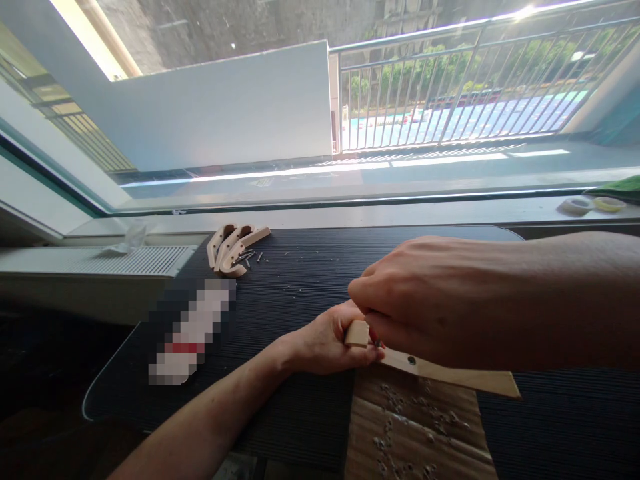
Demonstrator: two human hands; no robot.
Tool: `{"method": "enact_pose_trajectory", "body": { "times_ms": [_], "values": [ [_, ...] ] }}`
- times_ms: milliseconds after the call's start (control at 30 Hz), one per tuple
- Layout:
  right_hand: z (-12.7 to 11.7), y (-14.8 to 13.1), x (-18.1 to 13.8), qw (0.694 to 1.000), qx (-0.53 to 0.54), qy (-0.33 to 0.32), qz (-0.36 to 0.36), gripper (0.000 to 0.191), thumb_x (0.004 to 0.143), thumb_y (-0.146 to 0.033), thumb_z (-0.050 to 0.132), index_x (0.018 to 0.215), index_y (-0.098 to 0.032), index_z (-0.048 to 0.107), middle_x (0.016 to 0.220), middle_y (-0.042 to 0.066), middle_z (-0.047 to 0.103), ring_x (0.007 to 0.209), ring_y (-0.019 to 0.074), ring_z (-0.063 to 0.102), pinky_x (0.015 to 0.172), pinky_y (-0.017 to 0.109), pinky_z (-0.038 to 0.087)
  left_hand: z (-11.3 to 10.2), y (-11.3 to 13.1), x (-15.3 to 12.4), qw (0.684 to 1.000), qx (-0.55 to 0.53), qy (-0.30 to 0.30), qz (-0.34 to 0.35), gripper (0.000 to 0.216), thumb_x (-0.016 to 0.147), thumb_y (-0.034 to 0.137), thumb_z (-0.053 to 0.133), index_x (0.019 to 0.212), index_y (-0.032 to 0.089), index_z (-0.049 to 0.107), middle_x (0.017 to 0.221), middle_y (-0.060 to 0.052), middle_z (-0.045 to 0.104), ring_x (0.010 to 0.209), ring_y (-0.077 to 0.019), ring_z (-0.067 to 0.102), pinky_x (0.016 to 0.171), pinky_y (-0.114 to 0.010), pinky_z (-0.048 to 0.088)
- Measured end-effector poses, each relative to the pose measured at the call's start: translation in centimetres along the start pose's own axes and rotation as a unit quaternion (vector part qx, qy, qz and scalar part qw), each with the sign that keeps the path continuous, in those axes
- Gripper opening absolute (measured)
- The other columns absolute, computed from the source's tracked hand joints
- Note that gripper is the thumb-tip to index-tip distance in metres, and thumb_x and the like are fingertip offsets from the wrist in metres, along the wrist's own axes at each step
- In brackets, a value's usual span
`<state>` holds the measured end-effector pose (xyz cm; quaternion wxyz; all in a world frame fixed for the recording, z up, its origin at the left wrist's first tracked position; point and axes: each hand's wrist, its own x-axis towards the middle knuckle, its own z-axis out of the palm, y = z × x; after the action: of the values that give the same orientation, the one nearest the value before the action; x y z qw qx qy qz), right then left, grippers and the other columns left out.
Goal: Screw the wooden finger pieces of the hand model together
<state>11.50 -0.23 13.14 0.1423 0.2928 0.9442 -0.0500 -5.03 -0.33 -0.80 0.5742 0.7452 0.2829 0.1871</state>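
My left hand is closed around the curved end of a pale wooden hook piece, which lies across a brown cardboard sheet. My right hand hovers right above it, fingers pinched together over the piece near a small dark screw; what it grips is hidden. A round hole shows in the wooden strip just right of the pinch. Several small screws or shavings are scattered on the cardboard.
Three more wooden hook pieces with loose screws lie at the back left of the dark ribbed table. A blurred-out oblong object lies left. Tape rolls sit on the windowsill at right; crumpled plastic at left.
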Motion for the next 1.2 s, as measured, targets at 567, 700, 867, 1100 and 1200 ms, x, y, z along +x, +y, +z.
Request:
{"method": "enact_pose_trajectory", "body": {
  "times_ms": [567,700,867,1100,1200],
  "values": [
    [-1.4,-0.6,-0.5,0.996,0.068,-0.057,0.001,0.017,0.073,-0.012,0.062,0.062,-0.022,0.054,0.057,-0.007,0.052,0.043,0.0058,0.038,0.039,0.024,0.024,-0.2,0.0,0.1,0.997,0.071,0.005,-0.008,0.016,0.074,0.028,0.061,0.073,0.013,0.057,0.07,0.0,0.057,0.063,-0.0094,0.05,0.057,-0.018,0.042],
    [-1.4,-1.1,-0.1,0.998,0.016,-0.026,0.055,0.03,0.079,-0.022,0.061,0.051,-0.022,0.05,0.05,-0.006,0.05,0.038,0.0068,0.035,0.037,0.026,0.02,-0.3,-0.1,-0.1,0.999,0.034,0.002,0.025,0.01,0.075,0.023,0.061,0.072,0.013,0.059,0.07,-0.001,0.059,0.063,-0.0092,0.052,0.058,-0.018,0.042],
    [-1.9,-1.4,-0.5,0.998,0.02,-0.013,0.065,0.022,0.074,-0.026,0.067,0.056,-0.025,0.055,0.047,-0.007,0.048,0.034,0.0062,0.032,0.037,0.027,0.021,-0.3,0.4,-0.1,0.998,0.051,0.025,0.007,0.012,0.072,0.021,0.065,0.07,0.013,0.057,0.07,0.0,0.058,0.066,-0.01,0.053,0.061,-0.019,0.045],
    [-3.0,-1.4,-1.2,0.998,0.04,-0.057,0.006,0.016,0.071,-0.012,0.063,0.063,-0.025,0.058,0.063,-0.006,0.053,0.047,0.0066,0.043,0.042,0.026,0.028,-0.4,0.7,0.1,0.99,0.137,0.02,0.023,0.014,0.074,0.026,0.063,0.077,0.013,0.062,0.094,-0.005,0.062,0.085,-0.0147,0.057,0.075,-0.021,0.048],
    [-2.7,-1.2,-1.1,0.993,0.06,-0.091,0.032,0.016,0.074,-0.012,0.059,0.066,-0.025,0.06,0.066,-0.005,0.054,0.052,0.0076,0.045,0.044,0.025,0.03,-0.4,0.6,0.1,0.991,0.131,0.019,0.024,0.014,0.074,0.026,0.062,0.077,0.012,0.062,0.094,-0.005,0.062,0.082,-0.0141,0.057,0.072,-0.021,0.048]
  ]
}}
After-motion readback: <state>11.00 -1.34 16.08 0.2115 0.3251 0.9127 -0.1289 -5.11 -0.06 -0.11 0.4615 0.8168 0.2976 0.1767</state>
